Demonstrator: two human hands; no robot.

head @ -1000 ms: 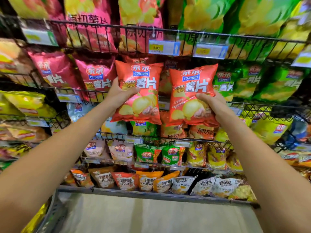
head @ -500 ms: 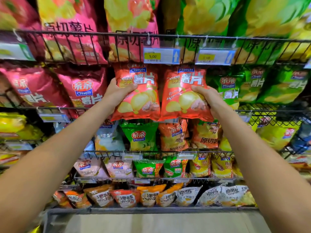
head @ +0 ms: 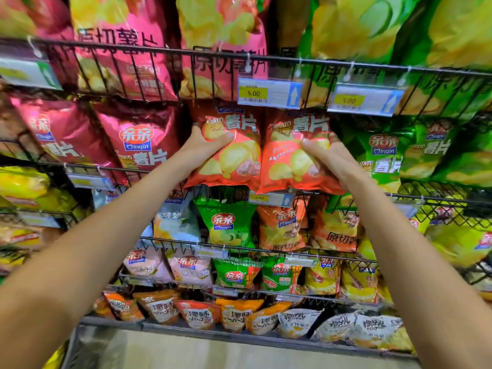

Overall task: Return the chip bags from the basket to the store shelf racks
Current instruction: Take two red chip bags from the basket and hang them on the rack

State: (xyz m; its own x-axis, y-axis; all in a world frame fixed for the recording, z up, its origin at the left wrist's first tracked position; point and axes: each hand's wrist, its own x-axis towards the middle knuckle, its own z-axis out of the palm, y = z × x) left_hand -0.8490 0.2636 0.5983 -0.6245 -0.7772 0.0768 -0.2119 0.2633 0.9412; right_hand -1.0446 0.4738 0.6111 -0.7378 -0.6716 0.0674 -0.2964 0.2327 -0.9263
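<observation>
Two orange-red chip bags sit side by side at the middle wire rack [head: 165,170], their tops tucked under the rack above. My left hand [head: 202,146] grips the left orange bag [head: 234,161] by its left edge. My right hand [head: 328,153] grips the right orange bag [head: 287,161] with fingers across its front. Both bags' lower edges hang over the rack's front wire. The basket is not in view.
Pink bags [head: 138,139] fill the rack to the left, green bags [head: 383,155] to the right. A price tag [head: 269,93] hangs on the upper rack just above the orange bags. Lower racks hold several smaller bags. A grey ledge [head: 213,331] runs along the bottom.
Both hands have pushed the two orange bags up and back into the rack; their tops now sit under the upper rack. The view has moved closer to the shelf.
</observation>
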